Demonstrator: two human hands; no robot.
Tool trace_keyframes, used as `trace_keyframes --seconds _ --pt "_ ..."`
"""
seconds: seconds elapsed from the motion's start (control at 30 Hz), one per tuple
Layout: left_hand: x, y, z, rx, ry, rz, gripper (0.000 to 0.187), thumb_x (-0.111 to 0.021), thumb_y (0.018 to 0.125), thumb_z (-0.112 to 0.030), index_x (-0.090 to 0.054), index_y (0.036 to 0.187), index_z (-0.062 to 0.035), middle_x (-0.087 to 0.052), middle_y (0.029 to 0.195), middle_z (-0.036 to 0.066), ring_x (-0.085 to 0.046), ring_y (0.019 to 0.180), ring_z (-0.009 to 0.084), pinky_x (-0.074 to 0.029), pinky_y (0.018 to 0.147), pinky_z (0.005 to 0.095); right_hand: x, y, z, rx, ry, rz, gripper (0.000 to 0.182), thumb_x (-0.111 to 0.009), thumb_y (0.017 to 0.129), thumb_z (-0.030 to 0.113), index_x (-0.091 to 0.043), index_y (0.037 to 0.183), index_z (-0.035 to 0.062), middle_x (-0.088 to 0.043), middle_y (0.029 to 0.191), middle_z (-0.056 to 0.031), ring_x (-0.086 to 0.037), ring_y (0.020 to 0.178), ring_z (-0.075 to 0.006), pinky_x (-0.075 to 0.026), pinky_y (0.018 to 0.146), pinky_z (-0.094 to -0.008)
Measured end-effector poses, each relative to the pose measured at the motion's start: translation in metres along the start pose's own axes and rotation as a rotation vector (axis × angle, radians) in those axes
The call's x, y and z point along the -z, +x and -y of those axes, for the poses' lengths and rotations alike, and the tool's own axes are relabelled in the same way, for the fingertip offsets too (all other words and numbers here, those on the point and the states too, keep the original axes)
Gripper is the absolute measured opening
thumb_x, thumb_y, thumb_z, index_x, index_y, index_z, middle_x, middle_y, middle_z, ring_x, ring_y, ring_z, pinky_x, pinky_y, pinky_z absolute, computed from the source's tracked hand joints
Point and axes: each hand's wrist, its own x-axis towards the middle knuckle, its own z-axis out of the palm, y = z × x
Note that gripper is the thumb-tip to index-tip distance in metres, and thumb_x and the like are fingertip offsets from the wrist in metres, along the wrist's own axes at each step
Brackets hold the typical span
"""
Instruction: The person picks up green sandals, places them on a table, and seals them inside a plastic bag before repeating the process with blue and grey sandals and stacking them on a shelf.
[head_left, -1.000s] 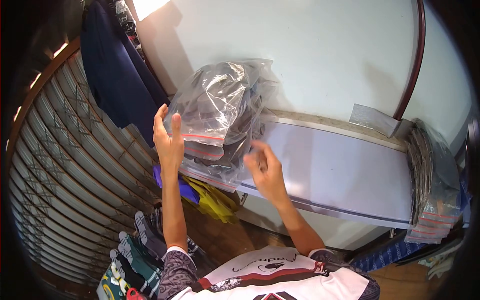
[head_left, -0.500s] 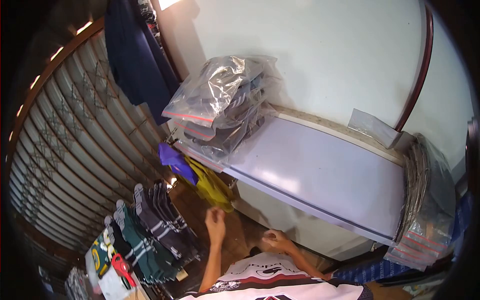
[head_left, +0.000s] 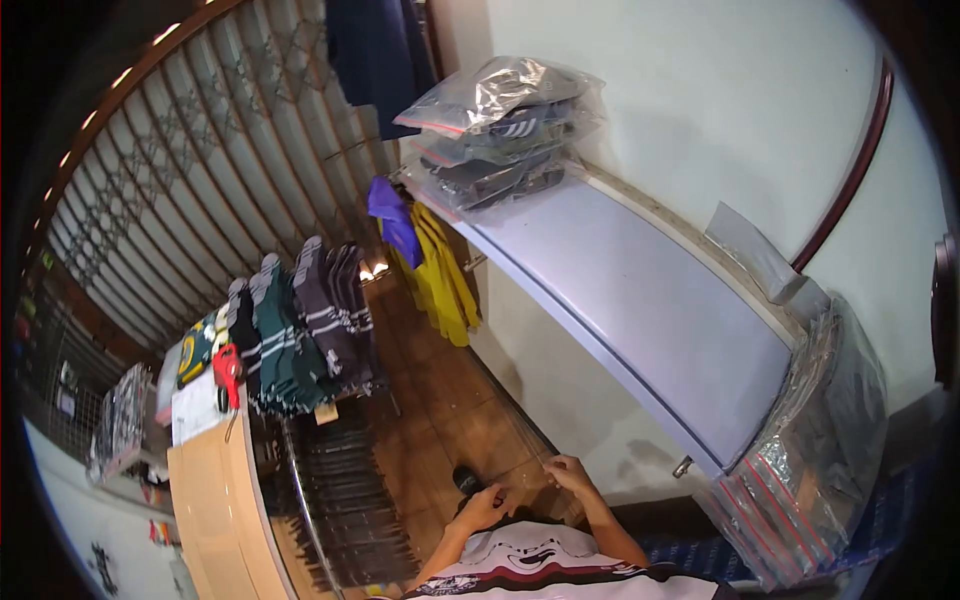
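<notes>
In front of my chest, my left hand (head_left: 485, 507) is low over the floor with its fingers curled together. My right hand (head_left: 568, 474) is a little higher and to the right, its thumb and fingers pinched. The hands are apart. Whatever lies between the fingers of either hand, if anything, is too small to make out. Nearest them on the right is a lilac shelf (head_left: 640, 300) on the wall. Clear zip bags with caps (head_left: 510, 135) are stacked at its far end, and flat zip bags (head_left: 800, 470) hang over its near end.
Yellow and purple garments (head_left: 440, 275) hang below the shelf's far end. To the left, folded socks (head_left: 285, 335) lie in rows beside a red tool-like object (head_left: 229, 375) on a wooden counter (head_left: 215, 500). Dark hangers (head_left: 350, 500) fill a rail. A folding gate (head_left: 200, 190) stands behind.
My view has turned and shifted, so the shelf and socks sit higher in it. My left hand has come down and closer to my right hand, which stays near my chest.
</notes>
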Motion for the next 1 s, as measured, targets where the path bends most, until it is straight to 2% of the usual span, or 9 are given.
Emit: trace_keyframes --seconds 0.27,0.37,0.53,0.6,0.7,0.8,0.93,0.97,1.0 --pt "-0.040 -0.087 0.014 0.054 -0.078 -0.246 0.055 -0.073 0.093 -0.033 -0.058 0.135 0.0004 -0.071 0.116 0.025 -0.070 0.110 0.0374 -0.056 0.094 0.0440 -0.019 -0.062 -0.087 -0.270 0.060 0.132 0.021 -0.068 0.098 0.021 -0.069 0.107 0.0018 -0.070 0.090 -0.0067 -0.067 0.073 -0.0155 -0.049 0.055 -0.0280" --pt "-0.042 -0.131 0.019 0.076 -0.076 -0.389 0.054 -0.075 0.092 -0.030 -0.058 0.133 0.0003 -0.071 0.117 0.025 -0.069 0.112 0.0374 -0.055 0.095 0.0436 -0.040 -0.083 -0.090 -0.277 0.067 0.197 0.018 -0.069 0.096 0.019 -0.069 0.100 0.0015 -0.068 0.080 -0.0075 -0.062 0.064 -0.0150 -0.048 0.051 -0.0277" --pt "-0.061 -0.250 0.017 0.152 -0.136 -0.680 0.050 -0.074 0.093 -0.028 -0.059 0.131 -0.0005 -0.071 0.120 0.022 -0.068 0.114 0.0372 -0.055 0.095 0.0436 -0.084 -0.098 -0.115 -0.192 -0.113 0.329 0.018 -0.068 0.097 0.023 -0.068 0.100 0.0052 -0.072 0.085 -0.0092 -0.065 0.062 -0.0140 -0.046 0.046 -0.0268" --pt "-0.095 -0.307 0.037 0.227 -0.165 -0.807 0.049 -0.073 0.094 -0.029 -0.059 0.132 -0.0021 -0.070 0.122 0.021 -0.069 0.113 0.0361 -0.055 0.094 0.0428 -0.106 -0.108 -0.130 -0.118 -0.218 0.376 0.018 -0.067 0.097 0.023 -0.068 0.099 0.0056 -0.073 0.086 -0.0092 -0.064 0.060 -0.0132 -0.045 0.043 -0.0264" --pt "-0.170 -0.403 0.077 0.334 -0.262 -0.974 0.052 -0.075 0.093 -0.033 -0.059 0.133 -0.0038 -0.070 0.121 0.022 -0.070 0.109 0.0349 -0.056 0.092 0.0435 -0.149 -0.133 -0.161 -0.168 -0.320 0.412 0.017 -0.065 0.097 0.022 -0.068 0.102 0.0064 -0.073 0.086 -0.0067 -0.064 0.059 -0.0136 -0.047 0.043 -0.0274" --pt "-0.265 -0.512 0.093 0.554 -0.394 -1.106 0.057 -0.073 0.095 -0.033 -0.056 0.138 -0.0018 -0.070 0.120 0.022 -0.070 0.108 0.0335 -0.058 0.089 0.0426 -0.183 -0.190 -0.195 -0.261 -0.317 0.474 0.021 -0.065 0.096 0.020 -0.068 0.109 0.0042 -0.071 0.088 -0.0072 -0.065 0.063 -0.0148 -0.051 0.049 -0.0280" --pt "-0.394 -0.635 0.101 0.893 -0.379 -1.226 0.059 -0.074 0.094 -0.036 -0.057 0.138 -0.0014 -0.068 0.123 0.023 -0.069 0.107 0.0351 -0.058 0.089 0.0418 -0.208 -0.239 -0.273 -0.286 -0.583 0.589 0.011 -0.065 0.095 0.017 -0.067 0.101 0.0074 -0.071 0.084 -0.0071 -0.065 0.060 -0.0185 -0.054 0.051 -0.0332" --pt "-0.423 -0.657 0.098 0.920 -0.424 -1.298 0.061 -0.076 0.093 -0.036 -0.056 0.139 -0.0018 -0.067 0.125 0.023 -0.069 0.107 0.0353 -0.058 0.090 0.0426 -0.211 -0.232 -0.307 -0.309 -0.612 0.636 0.008 -0.066 0.094 0.014 -0.066 0.093 0.0058 -0.069 0.079 -0.0090 -0.064 0.057 -0.0214 -0.052 0.047 -0.0365" --pt "-0.447 -0.676 0.097 0.942 -0.461 -1.370 0.063 -0.077 0.091 -0.037 -0.056 0.140 -0.0023 -0.066 0.127 0.024 -0.069 0.108 0.0355 -0.058 0.091 0.0434 -0.215 -0.208 -0.354 -0.189 -0.694 0.698 0.012 -0.067 0.092 0.015 -0.069 0.093 0.0031 -0.072 0.085 -0.0155 -0.069 0.065 -0.0279 -0.058 0.055 -0.0421"
